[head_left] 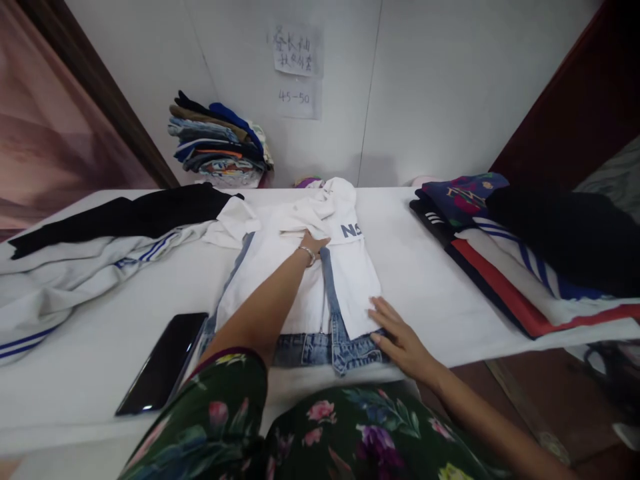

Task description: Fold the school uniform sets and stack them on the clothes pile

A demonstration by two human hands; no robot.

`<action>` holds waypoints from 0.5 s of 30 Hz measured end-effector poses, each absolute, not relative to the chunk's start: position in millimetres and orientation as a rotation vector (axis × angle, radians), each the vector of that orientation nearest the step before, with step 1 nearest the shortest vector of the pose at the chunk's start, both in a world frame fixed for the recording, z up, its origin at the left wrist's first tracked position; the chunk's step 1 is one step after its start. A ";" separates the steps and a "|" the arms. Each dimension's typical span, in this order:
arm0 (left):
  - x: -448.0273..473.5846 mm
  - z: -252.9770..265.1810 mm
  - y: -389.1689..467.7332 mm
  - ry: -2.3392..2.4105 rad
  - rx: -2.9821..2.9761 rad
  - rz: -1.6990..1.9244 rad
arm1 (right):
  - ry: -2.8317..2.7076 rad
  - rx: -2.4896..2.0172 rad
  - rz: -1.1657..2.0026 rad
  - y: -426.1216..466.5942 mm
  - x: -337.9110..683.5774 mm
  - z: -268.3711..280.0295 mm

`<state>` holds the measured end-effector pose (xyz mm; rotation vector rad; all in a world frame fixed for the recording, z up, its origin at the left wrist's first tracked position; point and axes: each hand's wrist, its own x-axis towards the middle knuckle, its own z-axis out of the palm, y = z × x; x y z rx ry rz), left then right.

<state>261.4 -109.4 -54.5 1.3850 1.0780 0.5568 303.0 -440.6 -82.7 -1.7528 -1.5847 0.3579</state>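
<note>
Head view shows a white-and-denim jacket [311, 297] at the frame's centre, the left hand [316, 245] on it, its grip unclear, the right hand [400, 339] spread loosely at its lower-right edge.

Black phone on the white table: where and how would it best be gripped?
Across the middle of the phone, pinching both long edges, probably from above and the person's left. It lies flat, longer than wide, with white tabletop along its left edge, while the left forearm and floral sleeve crowd its right.
</note>
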 end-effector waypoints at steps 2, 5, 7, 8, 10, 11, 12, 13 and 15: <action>244.1 -53.5 -117.6 1.016 1.321 0.459 | -1.583 -1.733 0.379 -452.6 304.0 -78.3; 219.3 -56.9 -132.7 0.979 1.272 0.352 | -1.841 -1.716 0.343 -464.1 302.9 -76.3; 211.2 -58.9 -142.1 0.980 1.277 0.303 | -1.984 -1.734 0.226 -463.2 302.3 -78.7; 210.6 -59.1 -145.8 0.986 1.291 0.286 | -2.013 -1.734 0.161 -460.4 302.4 -80.3; 215.5 -57.1 -150.5 1.002 1.331 0.283 | -2.008 -1.691 0.059 -451.9 302.9 -82.0; 220.1 -55.3 -151.3 1.007 1.348 0.298 | -1.994 -1.659 0.039 -447.3 303.0 -81.9; 225.1 -53.2 -151.2 1.009 1.372 0.332 | -1.978 -1.629 0.035 -442.9 302.7 -80.9; 230.0 -51.6 -150.4 1.010 1.408 0.384 | -1.966 -1.611 0.045 -439.2 301.9 -79.4; 237.4 -50.9 -148.1 1.015 1.557 0.488 | -1.967 -1.625 0.102 -434.4 298.8 -75.8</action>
